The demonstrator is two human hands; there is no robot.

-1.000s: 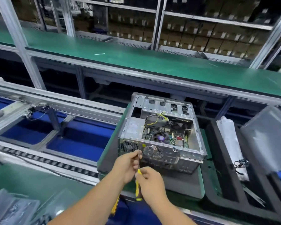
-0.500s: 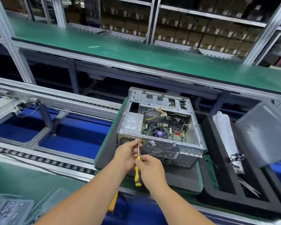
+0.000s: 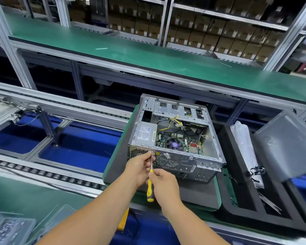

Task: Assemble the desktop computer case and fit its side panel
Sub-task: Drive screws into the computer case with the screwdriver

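An open grey computer case (image 3: 198,164) lies on its side on a dark mat (image 3: 193,193), its motherboard and cables showing. My right hand (image 3: 163,184) grips the yellow-and-black handle of a screwdriver (image 3: 150,187). The tip touches the case's rear panel near its top left edge. My left hand (image 3: 140,167) pinches the metal shaft just below the tip. A grey side panel (image 3: 286,144) leans at the right, apart from the case.
The mat sits on a green pallet (image 3: 113,163) on a conveyor with roller rails (image 3: 42,174). A black foam tray (image 3: 240,200) at the right holds a plastic bag (image 3: 244,144) and cables. A green shelf (image 3: 148,52) runs behind. Clear bags (image 3: 9,228) lie lower left.
The view has shifted slightly and closed in on the case. Both hands have stayed on the screwdriver at the rear panel's top left edge.
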